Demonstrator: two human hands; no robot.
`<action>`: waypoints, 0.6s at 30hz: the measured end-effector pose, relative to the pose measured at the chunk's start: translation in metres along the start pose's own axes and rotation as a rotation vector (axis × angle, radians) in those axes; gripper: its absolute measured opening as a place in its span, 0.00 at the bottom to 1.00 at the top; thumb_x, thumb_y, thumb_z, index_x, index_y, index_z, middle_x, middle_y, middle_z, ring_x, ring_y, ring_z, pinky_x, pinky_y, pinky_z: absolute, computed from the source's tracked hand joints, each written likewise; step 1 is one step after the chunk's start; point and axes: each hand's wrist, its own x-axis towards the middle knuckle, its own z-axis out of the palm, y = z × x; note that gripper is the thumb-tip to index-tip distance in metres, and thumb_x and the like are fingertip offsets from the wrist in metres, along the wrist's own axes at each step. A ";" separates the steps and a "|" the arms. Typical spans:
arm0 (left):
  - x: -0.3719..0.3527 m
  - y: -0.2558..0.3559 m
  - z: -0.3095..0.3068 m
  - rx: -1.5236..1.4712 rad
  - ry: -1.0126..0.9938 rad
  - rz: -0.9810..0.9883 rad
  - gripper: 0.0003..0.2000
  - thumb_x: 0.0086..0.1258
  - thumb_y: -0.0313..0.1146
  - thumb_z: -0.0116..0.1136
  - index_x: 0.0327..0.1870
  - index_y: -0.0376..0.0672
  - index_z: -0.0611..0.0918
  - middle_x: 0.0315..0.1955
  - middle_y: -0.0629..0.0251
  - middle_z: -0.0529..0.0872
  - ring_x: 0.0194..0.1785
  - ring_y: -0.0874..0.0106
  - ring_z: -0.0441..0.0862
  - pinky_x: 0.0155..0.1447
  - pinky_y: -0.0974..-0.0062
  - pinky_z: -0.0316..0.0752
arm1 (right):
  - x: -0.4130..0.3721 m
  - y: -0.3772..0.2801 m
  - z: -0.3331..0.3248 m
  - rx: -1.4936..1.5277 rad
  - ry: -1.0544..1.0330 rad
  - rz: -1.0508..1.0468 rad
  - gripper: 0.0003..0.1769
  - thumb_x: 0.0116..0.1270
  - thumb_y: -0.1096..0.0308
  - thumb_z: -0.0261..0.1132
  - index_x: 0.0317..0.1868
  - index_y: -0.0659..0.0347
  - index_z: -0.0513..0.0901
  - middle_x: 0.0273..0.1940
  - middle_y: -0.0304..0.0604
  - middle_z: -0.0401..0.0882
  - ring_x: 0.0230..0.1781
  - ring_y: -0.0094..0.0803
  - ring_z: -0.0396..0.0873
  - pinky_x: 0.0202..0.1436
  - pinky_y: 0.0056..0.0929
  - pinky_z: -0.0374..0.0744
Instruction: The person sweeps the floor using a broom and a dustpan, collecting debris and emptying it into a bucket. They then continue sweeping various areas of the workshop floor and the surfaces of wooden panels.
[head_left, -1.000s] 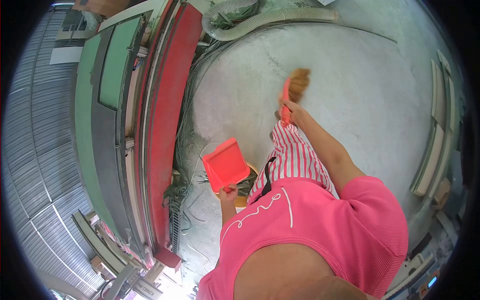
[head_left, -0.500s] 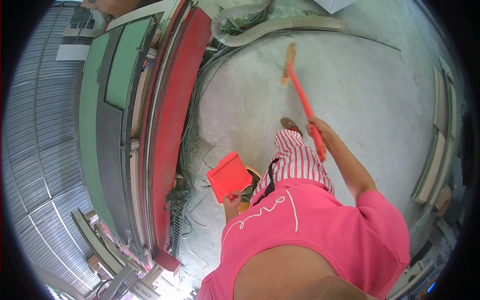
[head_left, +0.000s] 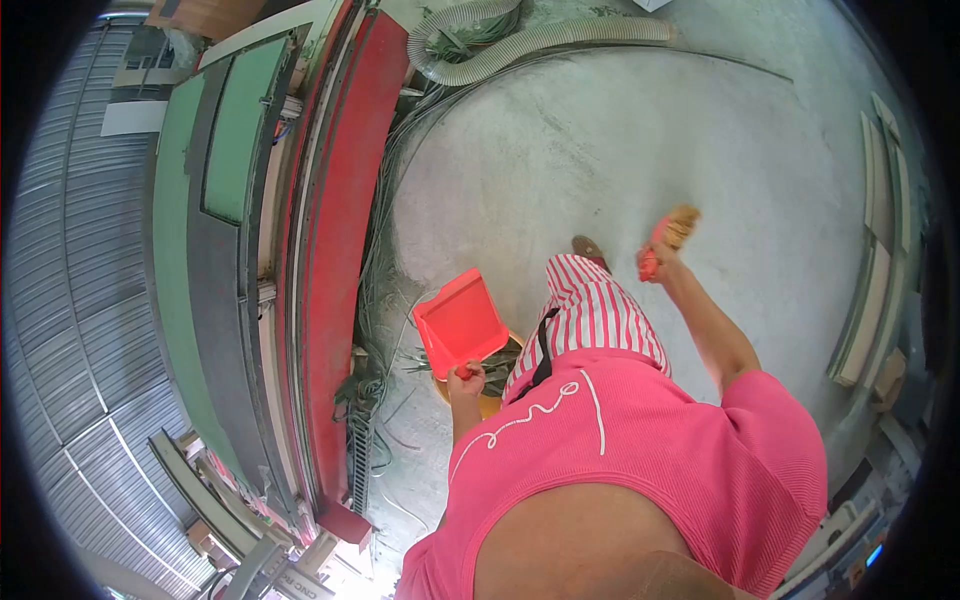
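My left hand (head_left: 468, 380) is closed round the handle of a red dustpan (head_left: 461, 318), held out over a yellow bucket (head_left: 490, 405). Strips of dark and pale scrap (head_left: 501, 367) show inside the bucket, beside my striped trouser leg. In my right hand (head_left: 662, 262) is the red handle of a hand broom, its tan bristles (head_left: 683, 226) pointing away from me to the upper right. The broom is foreshortened in this view, over the concrete floor ahead of my shoe (head_left: 590, 248).
A long red and green machine (head_left: 345, 230) runs along the left, with cables (head_left: 378, 210) and scraps at its foot. A ribbed grey hose (head_left: 560, 42) curves across the floor at the top. Long boards (head_left: 878, 250) lean at the right.
My right hand has swung the broom from far ahead on the floor back and to the right. The dustpan has shifted up slightly, showing more of the bucket.
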 end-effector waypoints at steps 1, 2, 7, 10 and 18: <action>-0.005 -0.004 0.001 0.006 0.000 0.002 0.14 0.52 0.34 0.43 0.34 0.30 0.65 0.23 0.56 0.69 0.24 0.69 0.69 0.24 0.79 0.71 | -0.005 0.013 0.024 -0.077 0.017 -0.039 0.10 0.50 0.71 0.53 0.15 0.55 0.62 0.11 0.36 0.61 0.10 0.29 0.64 0.14 0.28 0.67; -0.012 -0.011 0.003 0.047 0.016 0.051 0.14 0.51 0.34 0.43 0.33 0.30 0.65 0.23 0.57 0.69 0.24 0.69 0.69 0.24 0.79 0.70 | -0.011 0.026 0.050 -0.151 0.034 -0.079 0.12 0.52 0.72 0.56 0.15 0.54 0.62 0.11 0.34 0.63 0.09 0.24 0.63 0.12 0.23 0.67; -0.005 -0.013 0.004 0.085 0.136 0.035 0.12 0.49 0.32 0.43 0.31 0.32 0.64 0.21 0.59 0.67 0.21 0.69 0.68 0.23 0.78 0.69 | 0.023 0.037 0.128 -0.016 -0.269 0.085 0.10 0.55 0.71 0.54 0.23 0.56 0.60 0.12 0.31 0.60 0.09 0.20 0.61 0.11 0.17 0.66; 0.001 -0.012 0.005 0.038 0.132 -0.082 0.05 0.45 0.29 0.41 0.21 0.37 0.63 0.16 0.63 0.64 0.19 0.70 0.66 0.23 0.77 0.69 | 0.002 0.025 0.139 0.041 -0.368 0.134 0.10 0.56 0.71 0.54 0.24 0.56 0.60 0.12 0.30 0.59 0.10 0.18 0.61 0.11 0.15 0.65; 0.026 -0.052 0.062 0.220 0.107 -0.005 0.06 0.47 0.28 0.44 0.22 0.37 0.63 0.17 0.63 0.65 0.20 0.71 0.66 0.24 0.79 0.69 | -0.126 -0.025 0.054 -0.357 -0.313 -0.324 0.11 0.55 0.71 0.54 0.39 0.59 0.65 0.16 0.31 0.63 0.10 0.17 0.61 0.12 0.16 0.66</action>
